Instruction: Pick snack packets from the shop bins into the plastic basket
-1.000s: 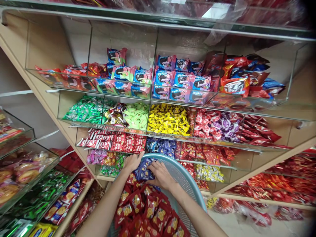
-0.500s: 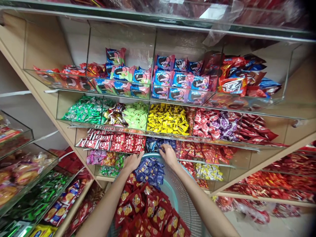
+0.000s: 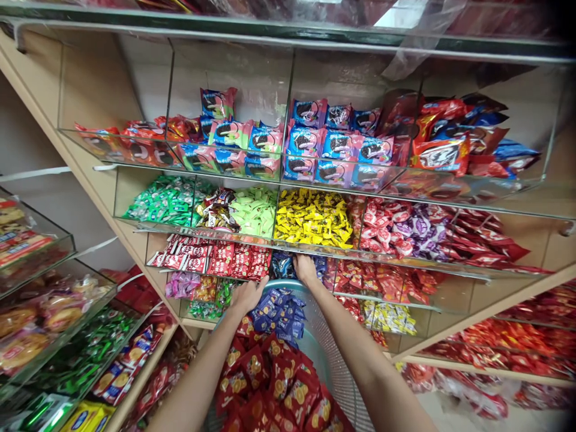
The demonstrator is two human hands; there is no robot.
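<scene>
- The fingertips of the right hand (image 3: pixel 306 269) are hidden in the shelf compartment; whether they grip a packet cannot be told.
- That hand covers part of the dark-blue packets (image 3: pixel 320 267).
- The left hand (image 3: pixel 246 295) hides part of the rim of the teal plastic basket (image 3: pixel 318 345), and its own grip there is unclear.
- The bottom edge cuts off the basket, both forearms and the red orange-print packets (image 3: pixel 282 379).
- Lettering on the yellow-wrapped candies (image 3: pixel 314 219) is too small to read.
- The top shelf's plastic-wrapped goods are blurred and cut off above.
- The left edge crops the bread packs (image 3: pixel 21 354).
</scene>
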